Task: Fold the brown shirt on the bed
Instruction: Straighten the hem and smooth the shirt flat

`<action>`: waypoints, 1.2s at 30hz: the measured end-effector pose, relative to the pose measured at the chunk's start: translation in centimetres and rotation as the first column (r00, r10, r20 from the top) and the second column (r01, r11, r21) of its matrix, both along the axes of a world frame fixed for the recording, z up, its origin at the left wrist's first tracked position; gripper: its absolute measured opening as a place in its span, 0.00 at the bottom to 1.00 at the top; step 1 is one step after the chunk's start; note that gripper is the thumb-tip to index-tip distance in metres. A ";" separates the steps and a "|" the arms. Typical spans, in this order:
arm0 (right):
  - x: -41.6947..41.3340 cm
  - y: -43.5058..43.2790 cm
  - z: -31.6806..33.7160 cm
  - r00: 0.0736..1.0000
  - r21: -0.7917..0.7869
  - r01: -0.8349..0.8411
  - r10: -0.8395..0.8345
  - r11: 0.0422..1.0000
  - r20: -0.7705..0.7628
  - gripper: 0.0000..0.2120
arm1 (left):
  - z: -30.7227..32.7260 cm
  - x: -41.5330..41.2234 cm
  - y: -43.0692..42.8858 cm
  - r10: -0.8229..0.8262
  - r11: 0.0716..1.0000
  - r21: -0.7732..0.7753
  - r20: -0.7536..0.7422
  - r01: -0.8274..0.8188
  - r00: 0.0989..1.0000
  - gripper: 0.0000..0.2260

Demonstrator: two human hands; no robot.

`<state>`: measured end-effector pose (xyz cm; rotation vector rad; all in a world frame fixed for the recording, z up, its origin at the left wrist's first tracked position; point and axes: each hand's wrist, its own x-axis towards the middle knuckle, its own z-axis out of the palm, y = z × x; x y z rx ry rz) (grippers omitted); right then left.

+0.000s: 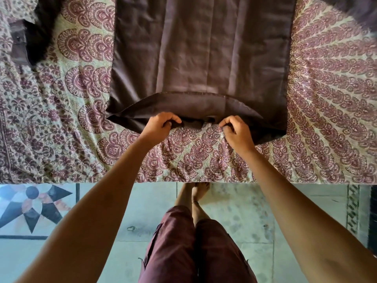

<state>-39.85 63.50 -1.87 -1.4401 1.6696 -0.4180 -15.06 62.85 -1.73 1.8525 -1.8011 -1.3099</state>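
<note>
The brown shirt (200, 54) lies spread flat on the bed (61, 123), running from the top of the view down to its near hem. Its two side panels are folded inward, leaving long vertical creases. My left hand (160, 125) pinches the near hem left of centre. My right hand (237, 132) pinches the same hem right of centre. Between and around the hands the hem is lifted and curled back over the shirt as a dark band.
The bed carries a cream sheet with a maroon paisley print, and its near edge (295, 182) runs across the view. A dark garment (38, 37) lies at the upper left and another dark cloth (363, 9) at the upper right. Below are tiled floor and my legs.
</note>
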 end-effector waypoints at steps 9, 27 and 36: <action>-0.6 0.8 0.5 0.972 -0.243 -0.185 0.141 0.952 -0.190 0.08 | 0.2 -1.2 0.5 -0.172 0.960 -0.160 0.320 0.232 0.932 0.12; -1.0 5.5 0.0 0.986 -0.222 -0.131 0.104 0.966 -0.128 0.06 | -1.5 -2.7 6.2 -0.189 0.847 -0.365 0.473 0.387 0.860 0.18; -0.7 4.9 0.2 0.992 -0.225 -0.108 0.091 0.968 -0.083 0.07 | -1.6 -4.2 2.9 -0.416 0.491 -0.471 0.612 0.733 0.672 0.14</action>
